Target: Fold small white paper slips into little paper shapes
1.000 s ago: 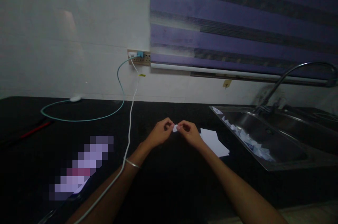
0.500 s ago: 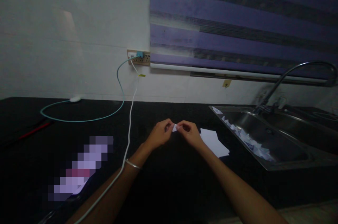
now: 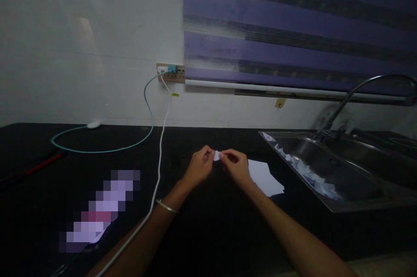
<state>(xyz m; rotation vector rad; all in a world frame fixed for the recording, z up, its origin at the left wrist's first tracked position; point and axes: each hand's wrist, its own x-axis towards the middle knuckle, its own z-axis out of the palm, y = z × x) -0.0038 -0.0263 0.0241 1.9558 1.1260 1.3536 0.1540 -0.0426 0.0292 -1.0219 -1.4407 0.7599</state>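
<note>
From here I see the dark worktop (image 3: 192,138), white sheets (image 3: 263,177) on it, my left hand (image 3: 199,166) and right hand (image 3: 237,168) pinching a small white paper (image 3: 216,155) between them; the yellow tag (image 3: 175,95) is too small to read.

Black counter (image 3: 192,138) — on it white paper (image 3: 263,178), a teal cable (image 3: 94,152), a pixelated object (image 3: 104,205).
</note>
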